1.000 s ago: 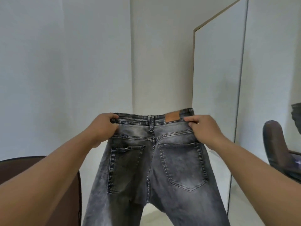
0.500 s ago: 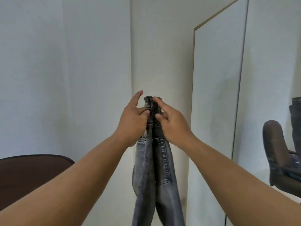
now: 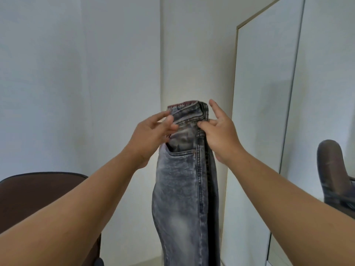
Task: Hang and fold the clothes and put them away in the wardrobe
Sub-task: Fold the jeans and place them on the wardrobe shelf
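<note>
At the moment of inspection the jeans [image 3: 184, 181] were held up in the air in front of the person, folded lengthwise so that one leg lay over the other, with a front pocket facing the camera and the waistband uppermost. The legs hung straight down and ran out of the bottom of the frame, so whether they cleared the floor could not be told.

The right hand [image 3: 221, 135] pinched the doubled waistband at its right edge between thumb and a curled finger, the forefinger standing free and pointing upward. This grip appeared to carry most of the weight. The left hand [image 3: 151, 133] lay at the left edge of the waistband with fingers fairly straight and spread; the thumb pressed on the denim near the top, and it looked more like steadying or smoothing than a firm hold, though the fingertips behind the cloth were hidden. The height of the hold, judged from the hang of the cloth, let gravity pull the legs even and the seams into line.

A brown chair back [image 3: 44, 198] stood low on the left. A tall white panel with a pale wooden edge [image 3: 265, 131] stood to the right, possibly the wardrobe door; a mirror [image 3: 326, 93] beside it showed a dark chair.

The garment was not yet in the wardrobe. A crosswise fold, or draping over a hanger, was judged the likely next step.
</note>
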